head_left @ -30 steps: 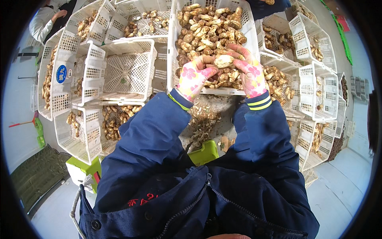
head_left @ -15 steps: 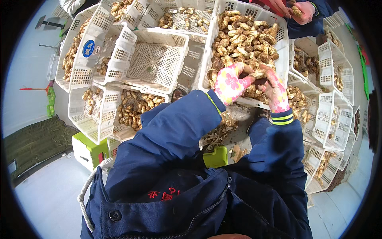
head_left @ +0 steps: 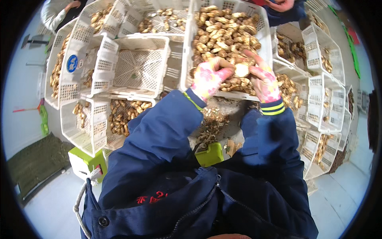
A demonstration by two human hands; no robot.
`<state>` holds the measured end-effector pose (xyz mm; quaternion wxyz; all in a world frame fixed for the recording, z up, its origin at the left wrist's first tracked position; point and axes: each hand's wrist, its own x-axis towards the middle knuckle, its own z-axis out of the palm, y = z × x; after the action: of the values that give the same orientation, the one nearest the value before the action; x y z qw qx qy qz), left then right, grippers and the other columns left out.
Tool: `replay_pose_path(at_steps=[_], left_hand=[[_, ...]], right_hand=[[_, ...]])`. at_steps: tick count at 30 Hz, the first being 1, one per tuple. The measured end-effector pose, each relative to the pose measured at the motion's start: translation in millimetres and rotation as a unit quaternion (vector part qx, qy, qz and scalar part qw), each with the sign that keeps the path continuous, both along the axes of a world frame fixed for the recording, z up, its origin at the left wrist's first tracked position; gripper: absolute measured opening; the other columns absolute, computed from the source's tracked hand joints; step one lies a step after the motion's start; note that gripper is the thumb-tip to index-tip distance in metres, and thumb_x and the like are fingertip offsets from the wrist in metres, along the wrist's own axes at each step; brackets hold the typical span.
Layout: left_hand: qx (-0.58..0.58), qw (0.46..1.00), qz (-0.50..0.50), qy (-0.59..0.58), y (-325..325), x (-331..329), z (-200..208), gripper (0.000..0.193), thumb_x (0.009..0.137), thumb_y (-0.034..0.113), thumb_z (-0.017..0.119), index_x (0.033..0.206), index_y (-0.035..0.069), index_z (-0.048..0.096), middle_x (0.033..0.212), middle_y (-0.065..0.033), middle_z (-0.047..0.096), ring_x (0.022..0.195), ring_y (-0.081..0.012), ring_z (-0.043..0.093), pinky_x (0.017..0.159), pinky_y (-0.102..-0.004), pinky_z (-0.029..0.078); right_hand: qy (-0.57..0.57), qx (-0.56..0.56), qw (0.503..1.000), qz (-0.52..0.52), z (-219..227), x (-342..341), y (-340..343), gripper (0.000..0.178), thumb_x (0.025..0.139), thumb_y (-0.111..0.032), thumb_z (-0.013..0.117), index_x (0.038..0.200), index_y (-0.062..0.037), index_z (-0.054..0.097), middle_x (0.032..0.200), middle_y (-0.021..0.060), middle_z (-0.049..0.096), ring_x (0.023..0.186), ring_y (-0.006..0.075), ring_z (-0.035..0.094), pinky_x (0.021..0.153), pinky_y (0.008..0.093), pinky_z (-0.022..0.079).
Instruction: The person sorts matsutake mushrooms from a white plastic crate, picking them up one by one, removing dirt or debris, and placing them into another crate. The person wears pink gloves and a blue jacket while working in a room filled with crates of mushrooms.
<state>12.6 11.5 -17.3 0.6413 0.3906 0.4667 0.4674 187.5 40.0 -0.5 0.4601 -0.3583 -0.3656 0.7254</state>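
Note:
A mushroom (head_left: 241,70) with a bright, pale side facing up is held between my hands, over the near end of a white crate (head_left: 265,38) heaped with brown-and-cream mushrooms (head_left: 223,34). My left hand (head_left: 210,77), in a pink flowered glove, is closed, with its thumb against the mushroom's left side. My right hand (head_left: 264,81), gloved alike, pinches the right side between thumb and fingers. Glare washes out the mushroom's detail, and some of my left fingertips are hidden behind it.
Left of the crate stand a nearly bare white crate (head_left: 162,67) and a crate of dark mushrooms (head_left: 128,117). More crates (head_left: 324,104) line the right. Scraps (head_left: 215,121) and a lime-green container (head_left: 211,154) lie below my hands. Another person's hand (head_left: 280,4) is beyond the far right.
The view has shifted, so crates appear farther left. The mushroom in my hands now shows a broad pale side, and my right index finger has lifted off it.

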Motion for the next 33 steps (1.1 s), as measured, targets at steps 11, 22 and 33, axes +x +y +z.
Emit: replay_pose_path(at_steps=[11,22,33], left_hand=[[-0.047,0.991,-0.126,-0.011,-2,3,-2,0.033,0.093,0.031,0.050,0.100,0.000,0.059,0.085,-0.0081,0.066,0.070,-0.0142,0.062,0.066,-0.0270,0.050],[-0.084,0.989,-0.113,0.034,-1,0,2,0.022,0.091,0.024,0.056,0.091,0.003,0.062,0.071,-0.0045,0.063,0.061,-0.0091,0.057,0.057,-0.0233,0.045],[-0.028,0.987,-0.157,-0.013,-4,7,-12,0.068,0.085,0.030,0.062,0.140,0.004,0.031,0.125,-0.0137,0.051,0.108,-0.0197,0.054,0.090,-0.0314,0.043]], right_hand=[[-0.142,0.186,0.972,0.026,0,9,2,0.049,0.083,-0.013,0.057,0.129,-0.0007,0.045,0.114,0.0081,0.058,0.093,0.0109,0.054,0.088,0.0242,0.040],[-0.101,0.044,0.993,-0.036,-14,-7,-14,0.016,0.085,-0.017,0.061,0.091,-0.0024,0.060,0.084,0.0030,0.061,0.077,0.0118,0.056,0.071,0.0265,0.043],[-0.542,0.168,0.820,-0.071,-4,32,12,0.028,0.083,-0.028,0.061,0.084,0.0005,0.058,0.078,0.0187,0.061,0.074,0.0296,0.060,0.064,0.0377,0.044]])
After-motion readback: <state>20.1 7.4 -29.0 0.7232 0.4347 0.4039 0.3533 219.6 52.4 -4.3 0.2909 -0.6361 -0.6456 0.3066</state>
